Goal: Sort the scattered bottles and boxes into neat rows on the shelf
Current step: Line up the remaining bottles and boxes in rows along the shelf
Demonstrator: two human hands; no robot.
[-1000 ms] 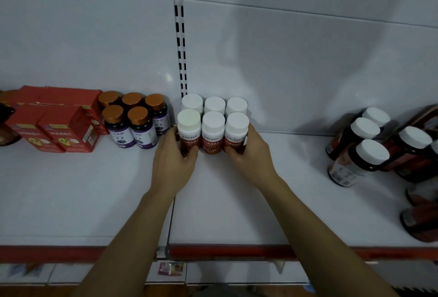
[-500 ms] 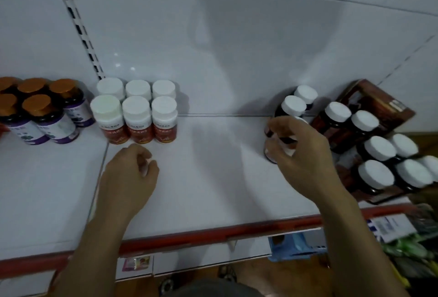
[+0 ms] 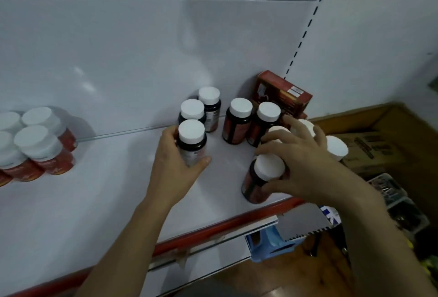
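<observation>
On the white shelf (image 3: 99, 192) several dark bottles with white caps stand scattered at the right. My left hand (image 3: 173, 166) grips the nearest of three dark bottles (image 3: 192, 142), fingers and thumb curled round its body. My right hand (image 3: 298, 166) grips a red-labelled dark bottle (image 3: 260, 178) near the shelf's front edge, fingers round its cap and neck. Two more red-labelled bottles (image 3: 238, 121) stand behind it. A dark red box (image 3: 282, 92) leans at the back right corner. Other white caps are partly hidden by my right hand.
A tidy group of red bottles with white caps (image 3: 40, 149) stands at the left. The shelf's red front rail (image 3: 213, 228) runs below my hands. A blue plastic stool (image 3: 272, 242) and cardboard boxes (image 3: 369, 147) lie beyond the shelf's right end.
The view swung right. My left hand left the red bottle group and now grips a dark bottle. My right hand shifted from that cluster to the red-labelled bottle near the front edge.
</observation>
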